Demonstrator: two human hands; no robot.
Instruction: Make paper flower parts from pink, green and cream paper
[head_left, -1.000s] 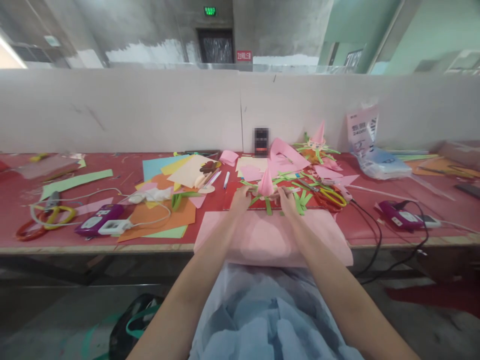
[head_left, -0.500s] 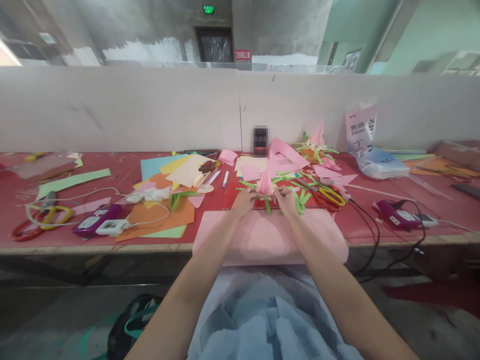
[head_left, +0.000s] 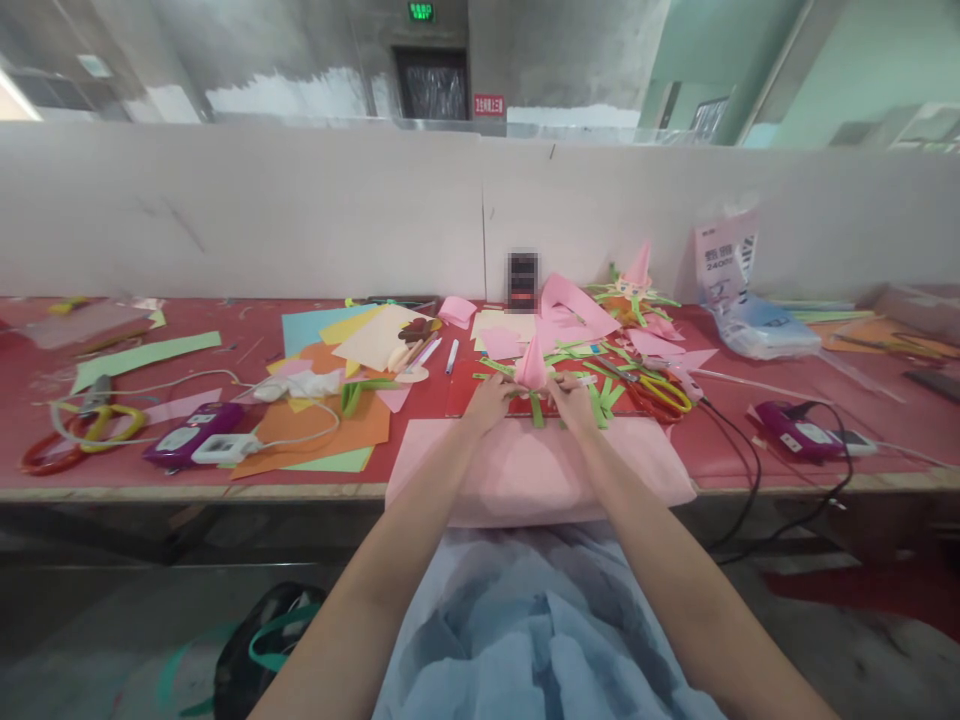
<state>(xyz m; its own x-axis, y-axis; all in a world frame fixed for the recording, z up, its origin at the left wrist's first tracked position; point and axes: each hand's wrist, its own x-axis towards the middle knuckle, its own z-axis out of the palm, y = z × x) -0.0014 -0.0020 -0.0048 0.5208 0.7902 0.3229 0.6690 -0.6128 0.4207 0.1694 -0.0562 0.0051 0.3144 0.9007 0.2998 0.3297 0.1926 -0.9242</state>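
Note:
A small craft figure with a pink pointed cone hat (head_left: 532,366) stands upright between my hands. Green strips (head_left: 537,410) stick out around its base. My left hand (head_left: 490,401) has its fingers closed on the figure's left side, at the lower edge of the hat. On the other side my right hand (head_left: 568,396) pinches the figure's right edge. My fingers hide most of the part below the hat. Below my wrists lies a folded pink cloth (head_left: 536,470) at the table's front edge.
Scissors (head_left: 660,392) and green scraps lie close on the right, with a similar finished-looking figure (head_left: 636,280) behind. Coloured sheets (head_left: 360,430) and a white marker (head_left: 452,356) lie left. Purple devices (head_left: 193,436) with cables sit at both sides. A plastic bag (head_left: 757,320) stands back right.
My hands stay on the figure in nearly the same place. The pink hat looks slightly shifted or tilted. The whole view has moved a little.

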